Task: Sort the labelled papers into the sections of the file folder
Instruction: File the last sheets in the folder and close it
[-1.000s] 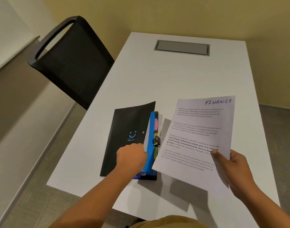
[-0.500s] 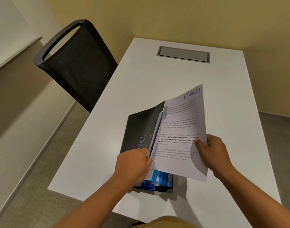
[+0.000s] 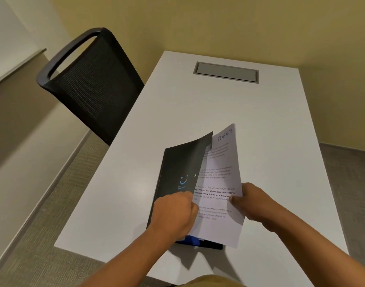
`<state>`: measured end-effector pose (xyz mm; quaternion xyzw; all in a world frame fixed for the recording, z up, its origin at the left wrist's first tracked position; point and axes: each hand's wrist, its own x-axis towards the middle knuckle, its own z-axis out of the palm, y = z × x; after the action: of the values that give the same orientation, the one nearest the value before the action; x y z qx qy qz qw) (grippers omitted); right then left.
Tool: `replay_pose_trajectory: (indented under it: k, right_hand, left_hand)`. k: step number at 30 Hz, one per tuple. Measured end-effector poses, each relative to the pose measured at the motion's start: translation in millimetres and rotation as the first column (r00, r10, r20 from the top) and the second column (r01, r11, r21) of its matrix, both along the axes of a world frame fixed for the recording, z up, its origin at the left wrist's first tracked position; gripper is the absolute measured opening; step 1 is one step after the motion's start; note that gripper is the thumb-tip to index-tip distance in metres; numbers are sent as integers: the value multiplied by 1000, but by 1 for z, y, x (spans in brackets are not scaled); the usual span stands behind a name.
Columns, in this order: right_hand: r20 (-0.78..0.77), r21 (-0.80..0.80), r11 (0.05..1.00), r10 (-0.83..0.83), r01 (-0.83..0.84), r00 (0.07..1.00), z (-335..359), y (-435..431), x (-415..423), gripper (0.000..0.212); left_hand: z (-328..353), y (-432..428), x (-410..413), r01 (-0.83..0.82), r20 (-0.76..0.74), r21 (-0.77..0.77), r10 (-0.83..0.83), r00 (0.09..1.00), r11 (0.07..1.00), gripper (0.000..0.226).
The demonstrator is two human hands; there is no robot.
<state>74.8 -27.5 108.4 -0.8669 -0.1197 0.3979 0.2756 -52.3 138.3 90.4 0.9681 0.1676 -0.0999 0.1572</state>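
A white bench (image 3: pixel 260 121) runs off toward a yellow wall (image 3: pixel 198 21), with a grey cable hatch (image 3: pixel 226 71) set flush near its far end. On the left, a black mesh chair (image 3: pixel 90 83) stands close beside the bench. Grey carpet (image 3: pixel 42 235) lies below, and soft light glances off the benchtop.

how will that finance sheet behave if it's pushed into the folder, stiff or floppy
Probably floppy: the FINANCE sheet is one thin page, pinched at its edge by the right hand. Likely very light, since that pinch carries it. Pushed against the folder the left hand holds open, it may buckle rather than slide.
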Motion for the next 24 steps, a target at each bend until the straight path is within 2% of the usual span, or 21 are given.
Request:
replay_pose_trajectory:
  k: [5,8,14,18,21,24]
  right_hand:
    - [-160,-13,1000,-28,26,987,-4,10,11,28]
    - [-167,24,998,-57,62,984,-12,21,14,23]
    - [45,86,986,-149,145,988,-37,26,8,36]
    - [205,120,972,-222,201,953,-45,25,3,48]
    - [242,169,951,-296,260,924,-46,25,-2,56]
    - [225,182,939,-329,292,917,-48,25,-7,49]
  left_hand:
    - [-1,-5,5,-4,-16,-23,4,1000,1000,30]
    - [1,-12,9,-1,-12,-48,0,1000,999,31]
    - [1,-22,14,-38,-37,-91,35,999,995,35]
    - [2,-25,17,-52,-58,-108,46,997,993,37]
    - [3,-28,19,-66,-60,-114,59,996,991,38]
    - [2,-31,22,-55,-66,-92,49,997,994,36]
